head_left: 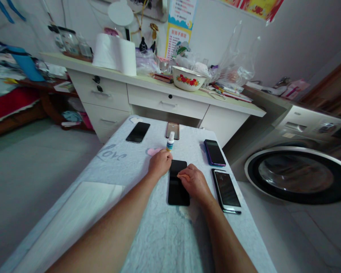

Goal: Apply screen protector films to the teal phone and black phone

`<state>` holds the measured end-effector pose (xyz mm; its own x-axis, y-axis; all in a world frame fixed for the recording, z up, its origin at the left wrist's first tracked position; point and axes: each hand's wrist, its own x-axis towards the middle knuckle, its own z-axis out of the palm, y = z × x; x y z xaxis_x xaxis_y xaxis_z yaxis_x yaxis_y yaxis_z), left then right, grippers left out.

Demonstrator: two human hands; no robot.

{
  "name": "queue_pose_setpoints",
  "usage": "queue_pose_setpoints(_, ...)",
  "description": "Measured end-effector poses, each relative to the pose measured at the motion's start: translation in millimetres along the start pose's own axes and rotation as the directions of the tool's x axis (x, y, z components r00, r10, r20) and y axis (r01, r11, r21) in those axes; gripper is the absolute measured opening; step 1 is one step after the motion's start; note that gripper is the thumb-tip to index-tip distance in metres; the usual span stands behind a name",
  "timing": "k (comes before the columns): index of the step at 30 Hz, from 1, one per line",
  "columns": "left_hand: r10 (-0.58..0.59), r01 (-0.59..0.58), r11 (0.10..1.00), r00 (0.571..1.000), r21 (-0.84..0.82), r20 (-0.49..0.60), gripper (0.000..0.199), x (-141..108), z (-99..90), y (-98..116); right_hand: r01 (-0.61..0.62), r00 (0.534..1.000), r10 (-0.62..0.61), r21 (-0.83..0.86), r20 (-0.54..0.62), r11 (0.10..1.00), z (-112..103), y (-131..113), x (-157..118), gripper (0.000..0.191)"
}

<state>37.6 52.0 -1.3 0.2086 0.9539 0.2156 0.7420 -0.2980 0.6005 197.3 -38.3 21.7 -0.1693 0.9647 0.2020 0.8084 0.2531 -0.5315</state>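
Around a black phone [174, 191] lying flat, its dark screen facing up, spreads a pale blue-grey tablecloth [153, 235], with two bare forearms reaching over it from the near side. The right hand [194, 182] comes in from the black phone's right edge, its fingers bunched together on the screen; something small and orange-toned shows at the fingertips, but whether it is a held cloth or skin, I cannot tell. The left hand [159, 163], fingers curled in, is at the black phone's far left corner; whether it grips that corner or merely rests there cannot be made out.

To the right of the black phone lies a white-framed phone [229, 191], set on something dark and flat. A little farther off on that side is a dark phone with a purple-blue edge [215, 152]. Just beyond the black phone, behind the left hand, a small white-capped bottle [171, 140] stands upright. Past it lies a brownish flat rectangle [172, 130]; beyond and left of the black phone is another dark-screened phone [138, 132].

Well to the black phone's right is a front-loading washing machine [298, 125]. Far beyond the black phone, a white desk [150, 89] bears paper rolls [127, 57] and a flower-patterned bowl [187, 79].
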Motion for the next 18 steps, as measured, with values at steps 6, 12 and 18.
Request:
queue_pose_setpoints(6, 0.001, -0.001, 1.000, 1.000, -0.001, 0.002, 0.024, -1, -2.2, 2, 0.058, 0.984, -0.077, 0.119, 0.160, 0.991, -10, -14, -5, 0.022)
queue_pose_setpoints(12, 0.014, -0.014, 1.000, 1.000, 0.001, 0.002, 0.024, 0, -0.8, -1, 0.044, 0.935, -0.127, 0.246, 0.332, 0.968, -20, -19, -10, 0.020)
queue_pose_setpoints(18, 0.002, -0.002, 1.000, 1.000, 0.004, 0.009, 0.024, 0, -1.8, 0, 0.001, 0.980, -0.033, 0.162, 0.196, 0.987, -18, -16, -8, 0.010)
